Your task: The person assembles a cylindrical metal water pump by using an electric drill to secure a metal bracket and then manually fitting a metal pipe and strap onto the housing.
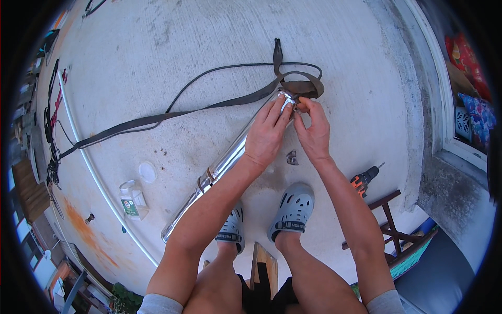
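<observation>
A long polished metal cylinder [230, 158], which looks like a submersible pump, lies slantwise on the concrete, its far end under my fingers. My left hand [265, 133] wraps over that far end and holds it. My right hand [314, 131] is closed in a pinch at the cylinder's right side; the small part between its fingers is too hidden to name. A flat dark strap or hose [209, 106] loops around just beyond both hands and trails off to the left. A thin black cable [225, 67] curves beside it.
A small metal piece [292, 157] lies below my right hand. Farther right are a cordless drill [364, 181] and a dark wooden frame [392, 225]. On the left stand a clear jar [134, 201], its white lid [147, 171] and a long white pipe [97, 178]. My clogs [292, 209] are close by.
</observation>
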Available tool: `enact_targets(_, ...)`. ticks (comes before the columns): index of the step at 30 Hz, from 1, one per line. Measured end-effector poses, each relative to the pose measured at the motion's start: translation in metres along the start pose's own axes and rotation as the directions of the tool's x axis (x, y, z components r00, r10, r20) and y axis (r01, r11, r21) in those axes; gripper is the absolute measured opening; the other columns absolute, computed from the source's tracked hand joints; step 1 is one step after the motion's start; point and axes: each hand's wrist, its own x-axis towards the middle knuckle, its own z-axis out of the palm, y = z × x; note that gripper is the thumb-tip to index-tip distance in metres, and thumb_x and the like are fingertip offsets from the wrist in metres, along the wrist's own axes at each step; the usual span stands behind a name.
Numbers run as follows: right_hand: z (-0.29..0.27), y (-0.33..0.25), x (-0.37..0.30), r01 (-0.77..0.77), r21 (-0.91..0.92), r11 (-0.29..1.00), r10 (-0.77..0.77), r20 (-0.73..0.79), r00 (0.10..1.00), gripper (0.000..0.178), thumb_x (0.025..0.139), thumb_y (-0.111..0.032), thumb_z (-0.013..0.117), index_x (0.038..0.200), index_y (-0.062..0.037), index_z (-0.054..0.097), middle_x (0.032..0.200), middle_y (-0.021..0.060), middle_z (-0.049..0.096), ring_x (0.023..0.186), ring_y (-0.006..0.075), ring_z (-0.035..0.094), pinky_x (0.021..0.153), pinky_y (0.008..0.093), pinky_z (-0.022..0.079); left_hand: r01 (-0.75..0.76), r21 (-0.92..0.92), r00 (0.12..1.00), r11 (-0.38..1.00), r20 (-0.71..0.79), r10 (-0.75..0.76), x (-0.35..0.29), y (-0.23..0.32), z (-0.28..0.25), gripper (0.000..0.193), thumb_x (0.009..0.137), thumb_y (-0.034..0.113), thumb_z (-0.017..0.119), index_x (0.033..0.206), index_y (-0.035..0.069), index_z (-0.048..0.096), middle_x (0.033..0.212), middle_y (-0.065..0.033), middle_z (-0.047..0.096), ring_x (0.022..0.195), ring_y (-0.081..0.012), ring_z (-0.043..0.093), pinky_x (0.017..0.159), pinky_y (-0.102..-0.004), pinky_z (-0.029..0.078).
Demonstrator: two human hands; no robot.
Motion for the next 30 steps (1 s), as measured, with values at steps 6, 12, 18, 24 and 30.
enact_targets(6,0.001,-0.002,0.001,0.004,0.031,0.999,-0.003,-0.003,1.000,0.036,0.084,0.004,0.069,0.118,-0.0025,0.061,0.105,0.0131,0.063,0.096,0.0282,0.065,0.085,0.0365,0.053,0.002,-0.015,1.000,1.000,0.002,-0.002,0.000,0.000,-0.002,0.054,0.080,-0.001,0.060,0.134,-0.006,0.056,0.141,-0.0225,0.051,0.126,-0.0358,0.053,0.108,-0.0403,0.044)
enact_targets(12,0.000,-0.001,0.003,0.010,-0.001,1.000,-0.010,0.007,1.000,0.032,0.084,0.003,0.069,0.115,-0.0018,0.062,0.105,0.0138,0.063,0.095,0.0284,0.065,0.083,0.0362,0.053,0.009,-0.046,1.000,0.999,-0.029,-0.011,0.002,0.004,-0.003,0.050,0.083,-0.004,0.060,0.132,-0.005,0.058,0.137,-0.0223,0.053,0.119,-0.0383,0.056,0.102,-0.0427,0.048)
enact_targets(18,-0.001,-0.004,0.000,-0.065,0.064,0.996,0.066,-0.019,0.998,0.026,0.086,0.002,0.069,0.111,-0.0007,0.063,0.102,0.0137,0.064,0.093,0.0258,0.066,0.082,0.0340,0.053,0.100,-0.149,0.993,0.984,-0.045,-0.108,0.001,0.007,-0.003,0.049,0.079,-0.003,0.062,0.127,-0.003,0.053,0.122,-0.0205,0.055,0.113,-0.0374,0.057,0.099,-0.0428,0.048)
enact_targets(24,-0.025,0.007,-0.046,-0.203,0.267,0.942,0.258,-0.188,0.948,0.020,0.087,0.002,0.070,0.106,0.0004,0.065,0.101,0.0108,0.065,0.092,0.0191,0.065,0.085,0.0315,0.053,0.132,-0.187,0.989,0.974,-0.048,-0.143,-0.003,0.001,-0.010,0.043,0.074,-0.006,0.062,0.115,-0.001,0.051,0.117,-0.0200,0.053,0.108,-0.0381,0.056,0.095,-0.0432,0.049)
enact_targets(30,-0.056,0.055,-0.122,-0.410,-0.171,0.896,0.401,-0.087,0.912,0.023,0.085,0.002,0.069,0.107,0.0000,0.064,0.104,0.0141,0.063,0.093,0.0266,0.063,0.086,0.0352,0.051,0.184,-0.285,0.981,0.941,-0.011,-0.195,-0.002,0.007,-0.005,0.037,0.078,-0.009,0.058,0.113,0.000,0.050,0.118,-0.0215,0.051,0.109,-0.0422,0.054,0.096,-0.0456,0.047)
